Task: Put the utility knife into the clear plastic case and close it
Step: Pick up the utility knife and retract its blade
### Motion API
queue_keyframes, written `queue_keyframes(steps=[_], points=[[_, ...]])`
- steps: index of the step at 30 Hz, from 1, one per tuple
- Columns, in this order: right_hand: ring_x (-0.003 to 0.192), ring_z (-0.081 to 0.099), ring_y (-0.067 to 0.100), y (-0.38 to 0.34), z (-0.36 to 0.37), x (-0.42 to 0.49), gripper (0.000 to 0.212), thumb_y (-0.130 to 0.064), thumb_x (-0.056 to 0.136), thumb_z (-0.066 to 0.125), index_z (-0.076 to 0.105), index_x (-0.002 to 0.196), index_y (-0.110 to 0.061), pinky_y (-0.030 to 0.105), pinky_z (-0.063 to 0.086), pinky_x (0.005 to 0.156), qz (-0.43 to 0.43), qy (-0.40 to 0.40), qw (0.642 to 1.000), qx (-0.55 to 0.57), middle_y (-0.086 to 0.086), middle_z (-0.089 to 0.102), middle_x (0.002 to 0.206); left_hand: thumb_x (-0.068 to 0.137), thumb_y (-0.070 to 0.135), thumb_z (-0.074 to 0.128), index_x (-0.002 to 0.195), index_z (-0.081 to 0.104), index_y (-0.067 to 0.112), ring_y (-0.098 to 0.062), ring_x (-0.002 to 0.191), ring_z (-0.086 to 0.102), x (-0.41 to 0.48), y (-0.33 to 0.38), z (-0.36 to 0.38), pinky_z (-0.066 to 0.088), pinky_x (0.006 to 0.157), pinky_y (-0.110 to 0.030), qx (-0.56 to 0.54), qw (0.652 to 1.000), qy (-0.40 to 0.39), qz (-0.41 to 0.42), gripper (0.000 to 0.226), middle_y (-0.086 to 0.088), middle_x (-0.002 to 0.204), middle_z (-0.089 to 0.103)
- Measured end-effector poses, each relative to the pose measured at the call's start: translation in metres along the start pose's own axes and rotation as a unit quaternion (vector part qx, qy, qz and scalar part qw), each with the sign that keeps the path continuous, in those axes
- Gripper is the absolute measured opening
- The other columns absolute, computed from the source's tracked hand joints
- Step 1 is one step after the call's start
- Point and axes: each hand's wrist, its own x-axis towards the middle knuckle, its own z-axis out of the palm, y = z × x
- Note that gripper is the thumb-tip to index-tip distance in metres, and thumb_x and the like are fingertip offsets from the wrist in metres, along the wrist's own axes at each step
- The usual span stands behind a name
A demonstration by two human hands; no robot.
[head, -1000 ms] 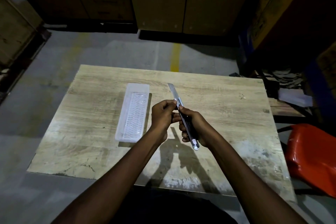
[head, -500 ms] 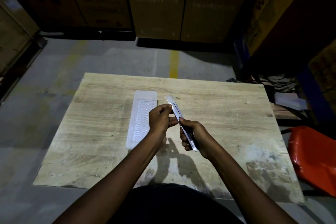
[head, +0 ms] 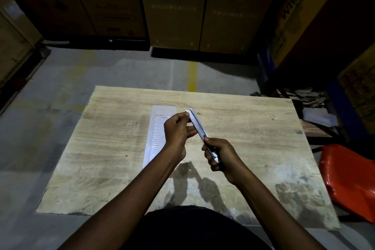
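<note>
Head view: a box (head: 292, 6) at the top right has big dark letters that start with "Wh"; the rest is too dark to read. The other boxes (head: 172, 10) at the back have pale print, too blurry to read.

Both hands hold the knife (head: 197, 126) up over the table (head: 253, 128). The right hand (head: 221, 155) is wrapped tight round the dark handle end, thumb on top. The left hand (head: 178, 128) pinches the far tip of the knife between thumb and fingers. The knife slants from the left hand's tip down to the right hand.

The case (head: 156, 134) lies flat on the table, just left of the left hand and partly hidden behind it. It is clear, with a wavy pattern inside. I cannot tell if its lid is on. The knife is not in it.

A red chair (head: 349, 180) sits at the right of the table.
</note>
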Motion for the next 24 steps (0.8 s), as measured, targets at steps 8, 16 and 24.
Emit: queue_keyframes(steps=[8,16,24], points=[[0.041,0.023,0.011,0.008,0.006,-0.003,0.019,-0.022,0.095,0.048,0.054,0.083,-0.008,0.022,0.016,0.044,-0.048,0.000,0.998,0.043,0.001,0.045,0.056,0.093,0.014,0.053,0.088,0.067,0.012,-0.011,0.050,0.063,-0.004,0.005,0.000,0.056,0.060,-0.029,-0.016,1.000,0.001,0.009,0.014,-0.007,0.086,0.067],[0.045,0.020,0.012,0.008,0.012,-0.003,0.019,-0.012,0.095,0.041,0.035,0.078,-0.017,0.020,0.017,0.039,-0.080,0.043,0.993,0.076,0.000,0.040,0.056,0.095,0.014,0.051,0.095,0.065,0.010,-0.006,0.047,0.060,-0.013,0.008,0.006,0.056,0.058,-0.024,-0.026,0.999,-0.002,0.027,0.014,-0.004,0.080,0.064],[0.046,0.017,0.011,0.003,0.010,-0.005,0.029,-0.009,0.094,0.040,0.030,0.070,-0.020,0.019,0.016,0.039,-0.088,0.027,0.990,0.107,0.000,0.038,0.056,0.091,0.013,0.058,0.095,0.067,0.011,-0.017,0.065,0.063,-0.022,0.008,0.006,0.058,0.062,-0.024,-0.103,0.994,-0.032,-0.014,0.010,-0.004,0.084,0.068]])
